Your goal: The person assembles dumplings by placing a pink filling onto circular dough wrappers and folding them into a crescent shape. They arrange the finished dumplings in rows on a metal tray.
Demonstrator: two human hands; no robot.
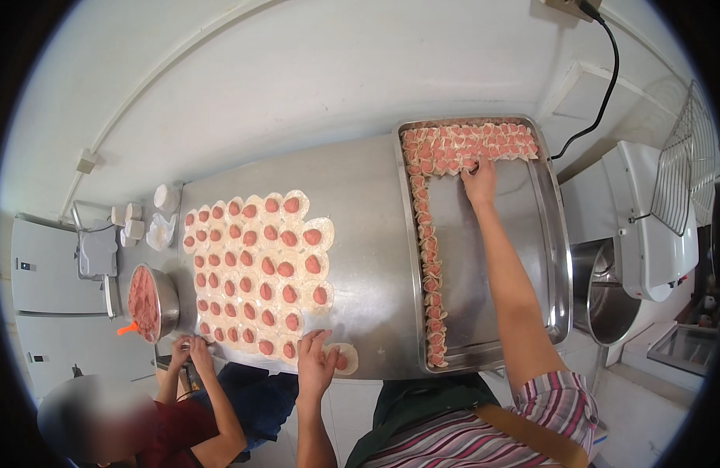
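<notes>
My right hand [480, 182] reaches into a large metal tray [565, 263], its fingertips on a pleated open-topped dumpling [467, 165] at the lower edge of the packed rows. More dumplings line the tray's left side in a single column. Near the table's front edge, my left hand [316, 362] has its fingers apart beside a round dough wrapper [352, 358] with pink filling, partly covered by the fingers; whether it grips this wrapper is unclear. Many flat wrappers [326, 225], each topped with a lump of pink filling, lie in rows on the steel table [371, 234].
A metal bowl [171, 304] of pink filling with an orange-handled tool [127, 329] stands at the left end. Another person's hands [191, 349] are at the table's front left edge. White containers [134, 228] stand behind; a mixer [641, 228] is at the right.
</notes>
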